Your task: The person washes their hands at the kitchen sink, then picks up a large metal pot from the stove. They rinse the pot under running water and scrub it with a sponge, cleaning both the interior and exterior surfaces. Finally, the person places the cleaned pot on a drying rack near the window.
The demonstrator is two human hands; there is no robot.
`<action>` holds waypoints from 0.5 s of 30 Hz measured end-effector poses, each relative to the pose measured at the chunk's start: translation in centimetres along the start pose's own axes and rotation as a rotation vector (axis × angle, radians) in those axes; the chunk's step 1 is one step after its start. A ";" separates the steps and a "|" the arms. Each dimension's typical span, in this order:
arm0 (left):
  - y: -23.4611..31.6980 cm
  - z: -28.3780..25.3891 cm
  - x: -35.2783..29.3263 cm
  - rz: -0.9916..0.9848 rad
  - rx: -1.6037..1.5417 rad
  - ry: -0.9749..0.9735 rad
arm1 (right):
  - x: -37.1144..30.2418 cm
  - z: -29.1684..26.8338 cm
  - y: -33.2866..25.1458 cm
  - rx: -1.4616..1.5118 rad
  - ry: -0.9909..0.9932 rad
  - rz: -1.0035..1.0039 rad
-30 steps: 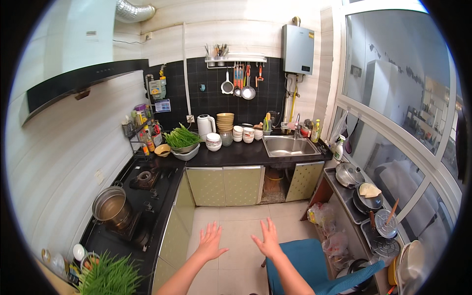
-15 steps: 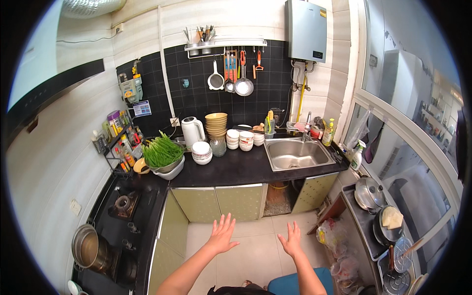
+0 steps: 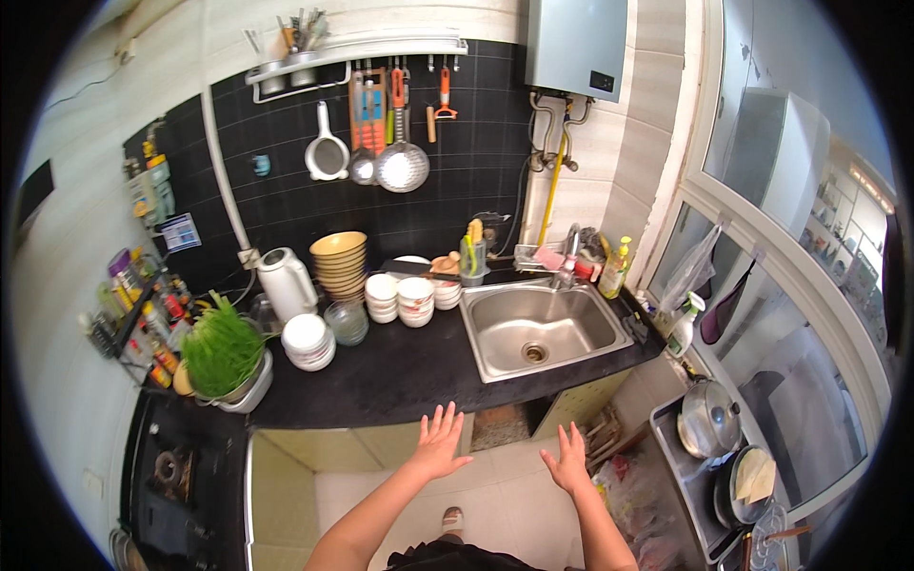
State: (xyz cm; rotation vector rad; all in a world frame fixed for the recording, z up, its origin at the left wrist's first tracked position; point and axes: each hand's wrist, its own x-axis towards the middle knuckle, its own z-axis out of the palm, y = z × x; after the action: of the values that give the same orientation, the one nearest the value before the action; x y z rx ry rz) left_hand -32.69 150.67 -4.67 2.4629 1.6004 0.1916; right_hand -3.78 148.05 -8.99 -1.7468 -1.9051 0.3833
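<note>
Black counter (image 3: 381,373), bearing toward its right end one steel sink (image 3: 538,322), which lay beyond and apart from the fingertips, long axis along the front edge; left hand (image 3: 439,451) and right hand (image 3: 568,463) hung empty, fingers extended.

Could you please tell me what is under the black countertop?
Under the countertop, pale green cabinet doors and an open bay show; the doors hide whatever is behind them.

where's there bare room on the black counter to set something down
The front of the black counter, between the white bowl stack and the sink, is bare. Its back, by the kettle and yellow bowls, is crowded.
</note>
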 end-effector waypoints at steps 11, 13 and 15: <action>-1.7 -0.5 23.9 0.106 -0.159 -0.028 | 20.4 -2.2 9.7 0.005 0.026 0.089; -2.4 0.3 26.7 0.043 -0.160 -0.051 | 24.9 -0.8 13.1 0.167 -0.011 0.162; -2.8 1.5 29.7 -0.030 -0.166 -0.093 | 30.4 0.4 16.7 0.325 -0.066 0.218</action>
State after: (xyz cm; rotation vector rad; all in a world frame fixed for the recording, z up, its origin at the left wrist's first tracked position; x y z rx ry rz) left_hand -22.79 178.74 -6.76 2.2878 1.5179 0.1937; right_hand 9.05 180.04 -12.66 -1.7391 -1.5909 0.7929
